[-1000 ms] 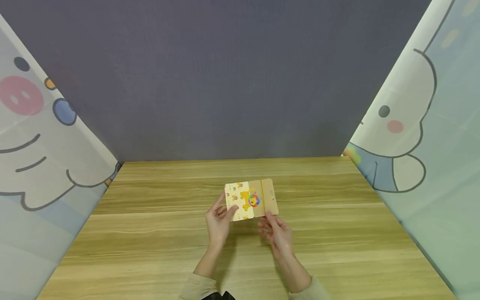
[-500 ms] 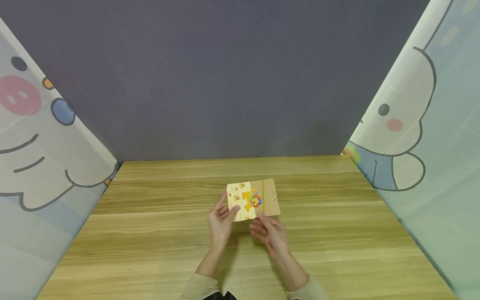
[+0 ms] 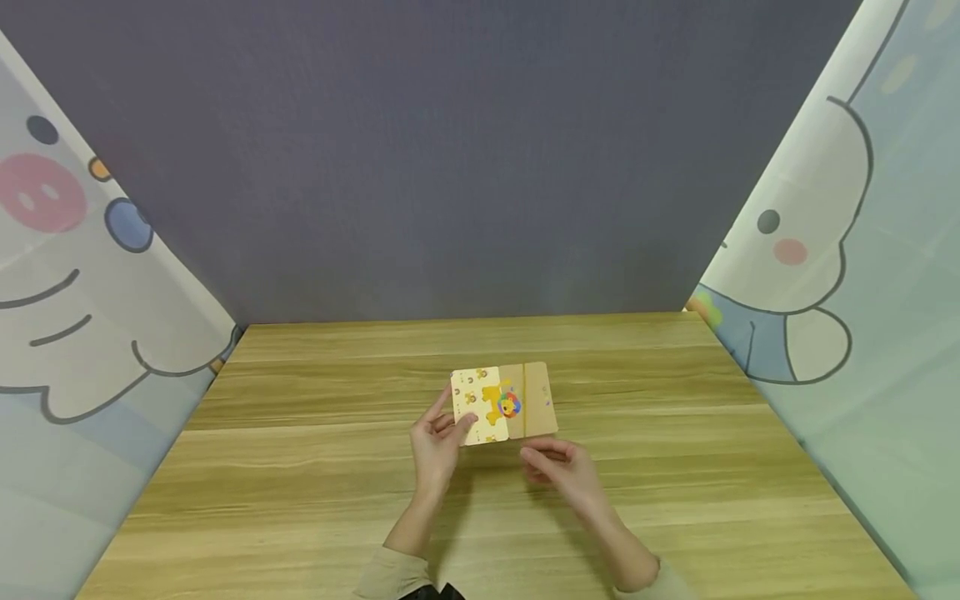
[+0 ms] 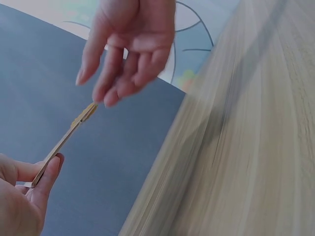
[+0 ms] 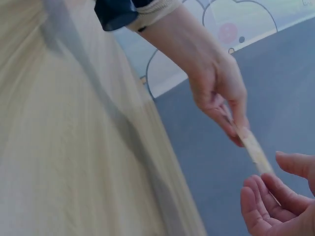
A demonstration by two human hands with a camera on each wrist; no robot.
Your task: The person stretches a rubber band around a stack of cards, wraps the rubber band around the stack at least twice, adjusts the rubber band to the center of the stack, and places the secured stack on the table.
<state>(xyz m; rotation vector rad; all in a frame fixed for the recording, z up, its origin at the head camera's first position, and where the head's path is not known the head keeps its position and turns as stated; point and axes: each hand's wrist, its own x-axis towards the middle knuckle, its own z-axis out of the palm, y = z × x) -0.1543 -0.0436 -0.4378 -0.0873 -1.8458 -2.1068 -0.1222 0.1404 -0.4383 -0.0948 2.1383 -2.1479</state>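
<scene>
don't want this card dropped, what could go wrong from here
Only the left hand appears to grip the lion-print card, at one end, so it could drop onto the table. The yellow band lies nearer the free end, so it might slip off if the right hand catches it.

Head view high, both wrist views close.

room: tabletop (image 3: 660, 400) right of card (image 3: 504, 404) | blocks: left grip (image 3: 437, 450), panel (image 3: 480, 167) behind

A: Booklet (image 3: 495, 407) finish?
B: I read smooth, matt paper or card — narrow elastic-looking band (image 3: 524, 400).
A: Rest?
B: I see smooth wood-grain tabletop (image 3: 300, 475) — matt, cloth-like backdrop (image 3: 465, 167), lightly creased side sheets (image 3: 97, 333), cloth sleeve (image 3: 393, 573).
</scene>
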